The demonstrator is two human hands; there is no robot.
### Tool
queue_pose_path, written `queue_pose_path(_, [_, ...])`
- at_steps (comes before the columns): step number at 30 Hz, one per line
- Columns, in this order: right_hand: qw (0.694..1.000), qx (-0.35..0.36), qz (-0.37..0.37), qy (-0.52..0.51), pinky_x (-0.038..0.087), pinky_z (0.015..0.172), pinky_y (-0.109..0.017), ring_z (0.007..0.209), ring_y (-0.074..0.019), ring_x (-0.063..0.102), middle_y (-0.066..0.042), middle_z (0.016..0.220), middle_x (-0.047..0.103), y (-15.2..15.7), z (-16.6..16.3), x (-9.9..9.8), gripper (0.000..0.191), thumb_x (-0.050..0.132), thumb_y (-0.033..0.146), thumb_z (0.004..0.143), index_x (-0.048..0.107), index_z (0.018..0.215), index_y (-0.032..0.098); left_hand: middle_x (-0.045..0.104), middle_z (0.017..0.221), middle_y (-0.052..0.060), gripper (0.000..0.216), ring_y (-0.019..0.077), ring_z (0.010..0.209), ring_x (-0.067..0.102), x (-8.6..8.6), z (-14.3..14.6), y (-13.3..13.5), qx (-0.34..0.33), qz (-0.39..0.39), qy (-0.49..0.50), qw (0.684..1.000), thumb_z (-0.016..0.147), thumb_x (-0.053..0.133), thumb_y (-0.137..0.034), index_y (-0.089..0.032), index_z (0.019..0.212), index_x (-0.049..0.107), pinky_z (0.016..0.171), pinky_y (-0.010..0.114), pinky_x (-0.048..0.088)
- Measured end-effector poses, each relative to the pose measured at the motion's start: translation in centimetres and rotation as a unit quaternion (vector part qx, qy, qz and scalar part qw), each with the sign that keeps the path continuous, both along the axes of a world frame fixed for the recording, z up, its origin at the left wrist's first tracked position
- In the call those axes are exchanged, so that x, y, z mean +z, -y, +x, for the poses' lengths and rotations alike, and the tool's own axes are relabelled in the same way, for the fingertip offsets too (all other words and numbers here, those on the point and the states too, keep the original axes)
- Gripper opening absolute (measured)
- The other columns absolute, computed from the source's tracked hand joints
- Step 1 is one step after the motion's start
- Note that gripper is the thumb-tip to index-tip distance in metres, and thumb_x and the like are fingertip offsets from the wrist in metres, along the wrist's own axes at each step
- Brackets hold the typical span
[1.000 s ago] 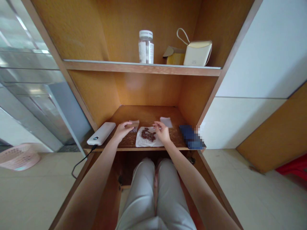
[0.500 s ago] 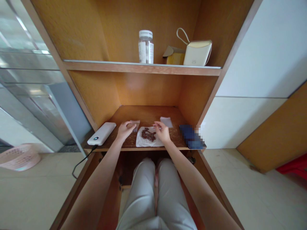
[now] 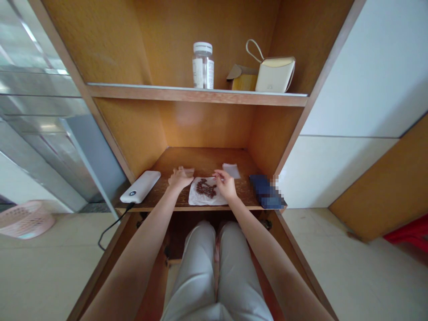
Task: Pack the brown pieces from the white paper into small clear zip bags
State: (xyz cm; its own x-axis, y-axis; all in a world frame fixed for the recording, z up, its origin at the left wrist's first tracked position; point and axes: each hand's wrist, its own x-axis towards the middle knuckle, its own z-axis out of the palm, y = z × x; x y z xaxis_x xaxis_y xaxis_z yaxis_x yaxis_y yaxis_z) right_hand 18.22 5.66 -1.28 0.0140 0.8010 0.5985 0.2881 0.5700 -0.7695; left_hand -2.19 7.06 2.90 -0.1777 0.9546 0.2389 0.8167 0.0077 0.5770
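Note:
My left hand [image 3: 180, 179] lies palm down over a small clear zip bag [image 3: 189, 171] on the cabinet shelf. Its fingers are bent around the bag's near part and cover it. To the right, my right hand [image 3: 225, 183] is closed in a pinch over the edge of a white tissue [image 3: 197, 199]; what the fingertips hold, if anything, is too small to make out. A cluster of small reddish-brown pieces [image 3: 206, 188] lies on the tissue, between my hands. Just behind my right hand is a second clear zip bag [image 3: 231, 170], lying flat.
A white power bank [image 3: 140, 187] with a black cable sits at the left; a dark blue pouch-like item [image 3: 265, 189] lies at the right. The upper shelf [image 3: 200, 94] holds a clear jar [image 3: 203, 67], a cardboard box [image 3: 243, 80] and a cream case [image 3: 276, 73] with a strap.
My left hand has shifted right and turned over the clear bag, hiding more of it. My right hand keeps its pinch in nearly the same place.

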Motion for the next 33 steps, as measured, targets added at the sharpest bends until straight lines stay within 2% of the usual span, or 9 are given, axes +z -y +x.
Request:
queue_pose_path(5, [1.0,0.002,-0.005,-0.007,0.053,0.077,-0.031,0.085,-0.0163,0.067,-0.004,0.091,0.07,0.0,-0.1,0.0,0.023,0.045,0.025,0.085,0.059,0.102,0.021,0.054,0.122,0.019,0.062,0.0408,0.115,0.047,0.1,0.5,0.4,0.043,-0.002,-0.031,0.999,0.06,0.067,-0.046,-0.019,0.114,0.056,0.087,0.046,0.039])
queue_pose_path(12, [1.0,0.0,-0.002,-0.002,0.053,0.077,-0.031,0.085,-0.0162,0.067,-0.003,0.09,0.07,0.2,0.0,0.2,0.022,0.045,0.023,0.084,0.059,0.102,0.021,0.05,0.125,0.024,0.063,0.0449,0.113,0.046,1.1,1.5,1.5,0.075,-0.037,-0.061,0.995,0.064,0.065,-0.048,-0.016,0.117,0.053,0.087,0.056,0.036])
queue_pose_path(16, [1.0,0.001,-0.006,-0.006,0.053,0.076,-0.029,0.083,-0.0154,0.067,-0.004,0.09,0.069,0.3,-0.1,0.4,0.022,0.045,0.022,0.084,0.059,0.101,0.021,0.052,0.125,0.02,0.05,0.0405,0.117,0.044,1.4,1.9,2.4,0.077,0.087,-0.043,0.992,0.074,0.057,-0.044,-0.016,0.116,0.053,0.095,0.057,0.028])
queue_pose_path(19, [1.0,0.009,-0.009,-0.015,0.054,0.071,-0.027,0.078,-0.0144,0.067,-0.004,0.089,0.069,0.4,-0.1,0.5,0.022,0.044,0.022,0.084,0.059,0.1,0.02,0.056,0.119,0.013,0.035,0.0295,0.115,0.049,1.2,1.9,3.3,0.025,0.22,0.043,0.974,0.08,0.05,-0.034,-0.018,0.111,0.055,0.098,0.044,0.033])
queue_pose_path(22, [1.0,0.008,-0.005,-0.019,0.053,0.071,-0.027,0.08,-0.0146,0.067,-0.004,0.089,0.069,0.2,-0.1,0.4,0.023,0.044,0.021,0.083,0.06,0.1,0.02,0.062,0.108,0.01,0.026,0.0228,0.103,0.057,0.7,1.6,4.5,-0.019,0.281,0.165,0.945,0.079,0.049,-0.029,-0.018,0.1,0.059,0.089,0.035,0.042])
queue_pose_path(24, [1.0,0.004,0.0,-0.016,0.053,0.073,-0.028,0.082,-0.0151,0.066,-0.003,0.089,0.069,0.2,-0.1,0.2,0.022,0.045,0.021,0.083,0.06,0.1,0.021,0.066,0.092,0.007,0.022,0.0193,0.082,0.063,0.3,1.4,5.2,-0.04,0.249,0.273,0.928,0.076,0.052,-0.032,-0.018,0.091,0.061,0.073,0.031,0.047])
queue_pose_path(27, [1.0,0.007,-0.002,-0.025,0.053,0.071,-0.028,0.079,-0.0152,0.066,-0.004,0.087,0.069,0.1,-0.1,0.1,0.022,0.045,0.022,0.083,0.06,0.099,0.02,0.065,0.064,0.004,0.025,0.0146,0.049,0.057,-0.3,1.1,5.9,-0.103,0.136,0.432,0.885,0.073,0.055,-0.038,-0.014,0.079,0.061,0.048,0.025,0.043])
queue_pose_path(30, [0.998,0.018,-0.011,-0.061,0.053,0.066,-0.026,0.073,-0.014,0.065,-0.004,0.086,0.068,0.1,-0.1,0.3,0.021,0.048,0.023,0.082,0.061,0.097,0.02,0.063,0.055,0.005,0.031,0.0144,0.044,0.056,-0.6,0.9,6.1,-0.161,0.019,0.474,0.865,0.07,0.06,-0.043,-0.012,0.07,0.06,0.044,0.025,0.042])
queue_pose_path(33, [0.985,0.04,-0.039,-0.162,0.052,0.056,-0.025,0.064,-0.0128,0.064,-0.004,0.084,0.067,0.0,0.0,0.9,0.021,0.052,0.029,0.08,0.06,0.096,0.018,0.065,0.056,0.006,0.032,0.0148,0.048,0.059,-0.9,1.0,6.1,-0.185,-0.033,0.452,0.872,0.067,0.065,-0.044,-0.012,0.069,0.061,0.048,0.025,0.044])
